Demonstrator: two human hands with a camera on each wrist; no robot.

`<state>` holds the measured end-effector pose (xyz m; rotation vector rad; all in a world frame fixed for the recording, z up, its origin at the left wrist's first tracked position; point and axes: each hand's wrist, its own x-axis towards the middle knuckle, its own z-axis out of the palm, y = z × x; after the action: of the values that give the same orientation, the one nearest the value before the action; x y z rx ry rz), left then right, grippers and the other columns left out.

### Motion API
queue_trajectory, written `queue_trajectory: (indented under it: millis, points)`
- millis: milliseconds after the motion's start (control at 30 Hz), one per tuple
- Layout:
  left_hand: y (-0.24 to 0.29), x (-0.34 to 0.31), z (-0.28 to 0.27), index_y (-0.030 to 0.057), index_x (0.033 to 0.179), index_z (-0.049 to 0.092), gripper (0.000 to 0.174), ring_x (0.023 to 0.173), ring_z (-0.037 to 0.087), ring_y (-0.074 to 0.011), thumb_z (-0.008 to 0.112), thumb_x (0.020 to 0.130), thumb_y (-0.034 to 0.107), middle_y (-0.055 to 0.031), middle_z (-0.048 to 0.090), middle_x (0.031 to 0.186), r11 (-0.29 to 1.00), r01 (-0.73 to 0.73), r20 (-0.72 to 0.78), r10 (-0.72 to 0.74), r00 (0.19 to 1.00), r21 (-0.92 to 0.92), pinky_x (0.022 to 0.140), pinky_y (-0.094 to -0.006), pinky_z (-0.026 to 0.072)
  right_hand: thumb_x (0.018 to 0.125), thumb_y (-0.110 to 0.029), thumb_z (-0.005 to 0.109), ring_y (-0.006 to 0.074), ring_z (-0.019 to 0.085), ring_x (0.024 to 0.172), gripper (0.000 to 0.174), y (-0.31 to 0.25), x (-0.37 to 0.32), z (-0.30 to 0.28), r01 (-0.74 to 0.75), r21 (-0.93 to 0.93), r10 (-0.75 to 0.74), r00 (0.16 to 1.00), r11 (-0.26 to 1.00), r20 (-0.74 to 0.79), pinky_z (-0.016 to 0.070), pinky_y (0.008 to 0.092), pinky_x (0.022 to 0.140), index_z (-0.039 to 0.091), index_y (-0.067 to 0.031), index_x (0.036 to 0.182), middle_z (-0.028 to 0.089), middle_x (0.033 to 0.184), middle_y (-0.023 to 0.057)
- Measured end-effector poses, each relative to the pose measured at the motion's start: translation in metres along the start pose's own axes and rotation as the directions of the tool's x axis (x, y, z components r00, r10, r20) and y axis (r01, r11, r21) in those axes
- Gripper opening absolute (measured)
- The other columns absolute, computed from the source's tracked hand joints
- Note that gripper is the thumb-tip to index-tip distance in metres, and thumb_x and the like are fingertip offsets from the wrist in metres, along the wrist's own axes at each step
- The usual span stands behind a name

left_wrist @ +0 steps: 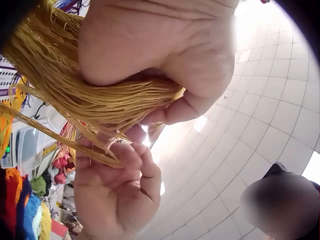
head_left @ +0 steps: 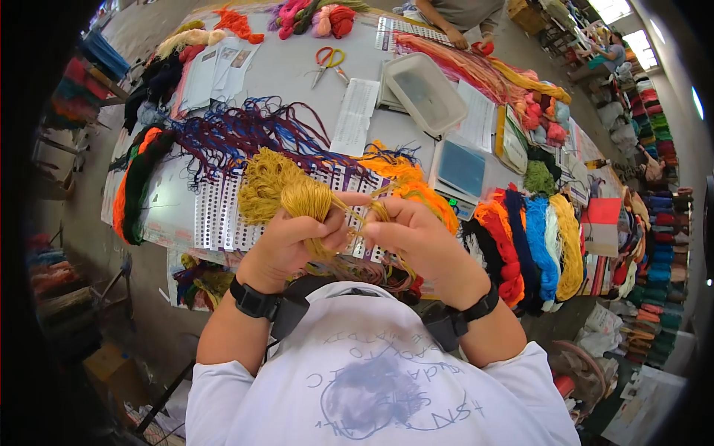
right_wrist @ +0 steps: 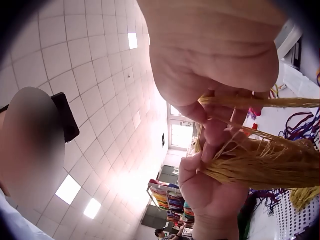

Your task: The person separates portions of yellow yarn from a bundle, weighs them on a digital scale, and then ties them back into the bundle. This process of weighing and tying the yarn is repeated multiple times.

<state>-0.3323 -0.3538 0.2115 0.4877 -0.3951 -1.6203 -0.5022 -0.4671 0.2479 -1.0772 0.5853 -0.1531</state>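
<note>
A thick golden-yellow skein of thread [head_left: 306, 199] is gripped in my left hand [head_left: 294, 234], its loose end fanning out to the left over the table. In the left wrist view the skein [left_wrist: 100, 95] runs through the curled fingers and thumb. My right hand [head_left: 409, 230] pinches a thin bundle of the same thread [right_wrist: 265, 102] close to the left fingertips. Fine strands stretch between the two hands, plainly visible in the right wrist view. Below the hands lie white cards with rows of holes [head_left: 216, 215].
Purple and blue threads [head_left: 245, 134] spread behind the cards. Orange thread [head_left: 405, 178] lies by a scale [head_left: 460, 169] and a plastic tub [head_left: 425, 93]. Scissors [head_left: 328, 65] sit farther back. Coloured skeins [head_left: 547, 238] hang at the right edge. Another person's hand [head_left: 457, 39] is across the table.
</note>
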Motion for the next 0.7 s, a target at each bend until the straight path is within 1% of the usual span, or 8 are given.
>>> queue_trajectory:
  millis: [133,233,267,300,333,400,500,700]
  points:
    - [0.017,-0.008,-0.027,-0.0094,0.121,0.048,0.047,0.050,0.036,-0.0040,0.049,0.078,0.010,0.0021,0.041,0.065,0.958,0.258,0.082,-0.249,0.965,-0.124,0.045,-0.0203,0.0298,0.084,-0.015,0.058,0.0053,0.043,0.056,0.013,-0.032,-0.041,-0.062,-0.024,-0.021,0.023,0.998,0.999,-0.052,0.0330,0.0208,0.052,0.059,-0.0021,0.085,0.052,0.067,-0.0013]
    - [0.029,-0.026,-0.060,-0.0060,0.122,0.048,0.042,0.044,0.030,-0.0023,0.047,0.084,0.013,0.0039,0.036,0.062,0.984,0.177,0.191,-0.174,0.966,0.001,0.039,-0.0183,0.0229,0.091,-0.012,0.050,0.0048,0.034,0.044,0.011,-0.053,-0.107,-0.177,0.340,0.350,-0.171,0.885,0.873,-0.433,0.0273,0.0203,0.040,0.055,-0.0037,0.085,0.034,0.053,-0.0055]
    - [0.031,-0.032,-0.069,-0.0039,0.121,0.050,0.038,0.044,0.029,-0.0031,0.046,0.087,0.015,0.0039,0.035,0.062,0.985,0.101,0.097,-0.088,0.991,-0.139,0.039,-0.0187,0.0242,0.094,-0.012,0.044,0.0037,0.027,0.043,0.015,-0.072,-0.140,-0.204,0.489,0.222,-0.211,0.682,0.844,-0.701,0.0229,0.0197,0.040,0.054,-0.0069,0.083,0.028,0.052,-0.0077]
    - [0.032,-0.037,-0.074,-0.0018,0.119,0.051,0.035,0.044,0.028,-0.0038,0.044,0.090,0.016,0.0039,0.033,0.062,0.963,0.009,-0.011,-0.013,1.000,-0.268,0.040,-0.0191,0.0255,0.094,-0.012,0.042,0.0037,0.026,0.042,0.015,-0.074,-0.192,-0.279,0.589,0.368,-0.238,0.707,0.719,-0.665,0.0216,0.0189,0.038,0.055,-0.0054,0.093,0.027,0.052,-0.0075]
    - [0.033,-0.039,-0.074,-0.0018,0.119,0.051,0.035,0.044,0.028,-0.0038,0.044,0.090,0.016,0.0039,0.033,0.062,0.964,0.000,-0.027,-0.008,1.000,-0.265,0.040,-0.0191,0.0255,0.094,-0.012,0.041,0.0037,0.025,0.042,0.018,-0.085,-0.224,-0.289,0.695,0.133,-0.181,0.359,0.706,-0.916,0.0207,0.0181,0.037,0.056,-0.0037,0.100,0.028,0.053,-0.0061]
    - [0.033,-0.034,-0.068,0.0006,0.118,0.053,0.032,0.045,0.027,-0.0047,0.042,0.093,0.018,0.0040,0.030,0.063,0.965,-0.077,-0.022,0.074,0.997,-0.250,0.041,-0.0198,0.0270,0.092,-0.014,0.044,0.0039,0.027,0.043,0.022,-0.094,-0.260,-0.292,0.727,-0.066,-0.350,0.247,0.683,-0.903,0.0217,0.0181,0.037,0.054,-0.0014,0.107,0.029,0.056,-0.0048]
    - [0.013,-0.013,-0.047,0.0040,0.120,0.053,0.034,0.063,0.044,-0.0124,0.042,0.092,0.020,-0.0037,0.044,0.081,0.964,-0.154,-0.010,0.156,0.988,-0.215,0.058,-0.0255,0.0412,0.091,-0.018,0.047,0.0044,0.029,0.045,0.025,-0.102,-0.202,-0.215,0.539,-0.122,-0.285,0.231,0.834,-0.930,0.0237,0.0182,0.037,0.054,-0.0008,0.108,0.032,0.058,-0.0044]
    - [-0.008,0.009,-0.052,0.0087,0.124,0.053,0.041,0.104,0.050,-0.0263,0.046,0.088,0.027,-0.0151,0.045,0.122,0.964,-0.152,0.221,0.200,0.954,-0.219,0.089,-0.0391,0.0431,0.092,-0.021,0.047,0.0040,0.041,0.050,0.029,-0.048,-0.078,-0.124,0.257,0.007,-0.194,0.748,0.966,-0.635,0.0324,0.0175,0.042,0.057,0.0016,0.107,0.047,0.064,-0.0030]
